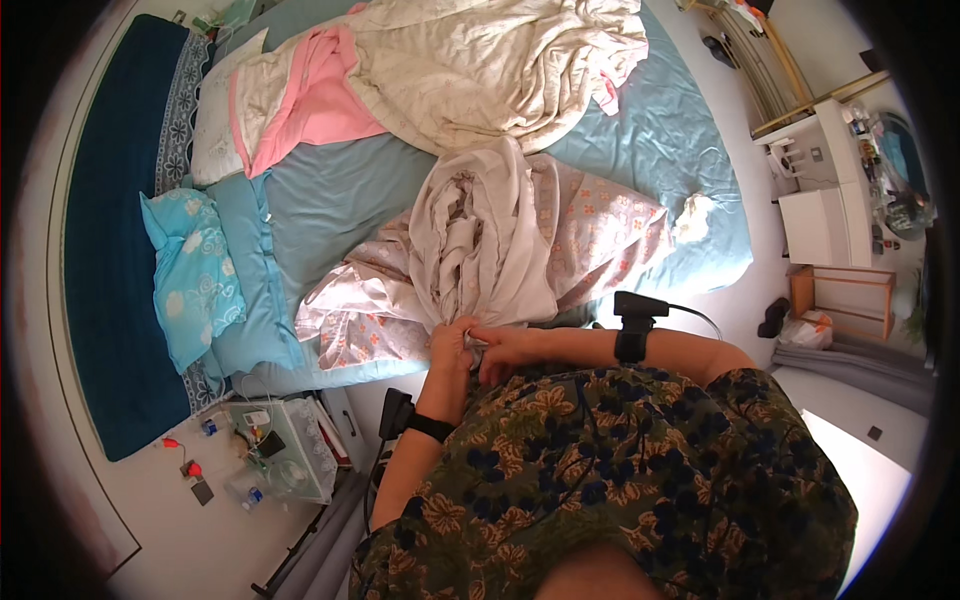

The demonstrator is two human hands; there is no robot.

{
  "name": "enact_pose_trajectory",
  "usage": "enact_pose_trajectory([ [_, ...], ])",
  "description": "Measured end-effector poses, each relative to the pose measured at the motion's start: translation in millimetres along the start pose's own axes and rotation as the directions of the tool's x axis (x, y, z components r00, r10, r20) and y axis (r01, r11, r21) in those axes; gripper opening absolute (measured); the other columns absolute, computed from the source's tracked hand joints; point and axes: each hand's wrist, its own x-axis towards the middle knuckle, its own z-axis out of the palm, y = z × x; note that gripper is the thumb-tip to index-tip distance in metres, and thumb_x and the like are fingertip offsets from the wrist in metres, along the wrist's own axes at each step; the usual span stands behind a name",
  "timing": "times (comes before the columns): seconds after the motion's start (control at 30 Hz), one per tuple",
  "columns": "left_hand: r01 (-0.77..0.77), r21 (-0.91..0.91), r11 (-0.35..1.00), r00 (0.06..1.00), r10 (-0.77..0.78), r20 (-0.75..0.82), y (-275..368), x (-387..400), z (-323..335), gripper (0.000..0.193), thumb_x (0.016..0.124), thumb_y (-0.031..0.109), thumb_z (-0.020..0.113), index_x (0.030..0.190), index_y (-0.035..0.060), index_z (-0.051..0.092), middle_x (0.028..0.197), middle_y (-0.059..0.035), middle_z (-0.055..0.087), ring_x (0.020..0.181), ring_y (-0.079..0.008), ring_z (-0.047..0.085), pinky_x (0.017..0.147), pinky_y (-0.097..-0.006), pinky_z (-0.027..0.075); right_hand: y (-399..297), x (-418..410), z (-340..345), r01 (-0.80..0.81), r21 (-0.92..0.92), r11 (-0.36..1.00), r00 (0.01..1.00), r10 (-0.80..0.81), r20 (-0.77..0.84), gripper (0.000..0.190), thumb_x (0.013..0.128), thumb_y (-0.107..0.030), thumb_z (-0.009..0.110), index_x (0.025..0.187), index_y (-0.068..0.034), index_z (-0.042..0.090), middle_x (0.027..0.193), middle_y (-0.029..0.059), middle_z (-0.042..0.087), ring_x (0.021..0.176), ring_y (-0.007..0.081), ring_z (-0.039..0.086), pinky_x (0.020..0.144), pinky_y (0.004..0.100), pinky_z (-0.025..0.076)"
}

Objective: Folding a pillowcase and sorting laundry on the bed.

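A pale grey-pink fabric cover (517,259) with an orange flower print lies across the near side of the bed, its middle gathered into deep folds. My left hand (448,346) grips the bunched near end of these folds. Close against it, my right hand (506,346) pinches the same cloth, with its lower fingers curled and partly hidden by the fabric. Beneath the cover is the blue-green bed sheet (337,191). Wrist straps with black devices are on both forearms.
A cream quilt (480,75) with a pink side lies on the far half of the bed. A light-blue cloud-patterned pillow (196,277) rests near the dark-blue headboard (120,240). At lower left stands a cluttered bedside table (300,420). A wooden-framed stool (844,296) is at right.
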Motion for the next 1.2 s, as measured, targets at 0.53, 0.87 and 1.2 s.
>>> enact_pose_trajectory([
  [0.53, -0.485, 0.753, 0.445, 0.847, 0.454, 0.277, 80.8, -118.6, 11.5, 0.031, 0.057, 0.007, 0.058, 0.087, -0.0007, 0.056, 0.075, -0.009, 0.059, 0.067, -0.0172, 0.054, 0.066, -0.0287, 0.044, -56.7, 39.7, -61.9, 0.373, -0.923, 0.092, 0.701, -0.68, 0.215, 0.02, 0.074, -0.024, 0.053, 0.074, -0.008, 0.065, 0.081, 0.0109, 0.059, 0.082, 0.0285, 0.055, 0.073, 0.038, 0.043],
  [0.87, -0.66, 0.72, 0.214, 0.735, 0.382, 0.56, 151.0, -188.2, 5.8, 0.023, 0.055, -0.009, 0.048, 0.076, -0.0035, 0.042, 0.069, -0.0105, 0.035, 0.065, -0.0234, 0.037, 0.057, -0.0251, 0.034, -22.6, 115.1, -45.4, 0.522, -0.827, 0.209, 0.736, -0.601, 0.313, 0.037, 0.085, -0.028, 0.045, 0.119, -0.017, 0.051, 0.125, 0.0077, 0.046, 0.119, 0.0237, 0.038, 0.101, 0.0354, 0.026],
  [1.2, -0.684, 0.727, -0.058, 0.697, 0.242, 0.675, 203.1, -235.8, 29.2, 0.023, 0.053, -0.008, 0.05, 0.074, -0.0026, 0.041, 0.071, -0.0135, 0.036, 0.066, -0.0307, 0.04, 0.057, -0.0321, 0.035, 10.0, 121.4, -85.6, -0.193, -0.921, 0.339, 0.972, -0.061, -0.226, 0.04, 0.085, -0.024, 0.041, 0.123, -0.014, 0.046, 0.13, 0.0083, 0.04, 0.124, 0.0233, 0.032, 0.102, 0.0336, 0.023],
])
